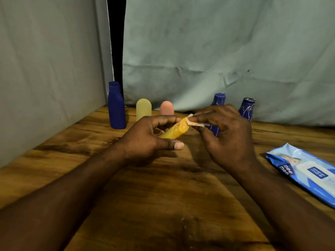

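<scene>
Wooden table (163, 196) is lying under both hands, the left hand (145, 138) curling its fingers round the tilted yellow bottle (174, 132) above the middle while the right hand (228, 134) is pinching a white wipe (199, 125) onto its cap, so wiping is seemingly underway, next needing a bottle turn.

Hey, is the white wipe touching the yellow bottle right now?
Touching. The head view shows the white wipe, pinched by the right hand, lying against the cap end of the yellow bottle that the left hand holds.
</scene>
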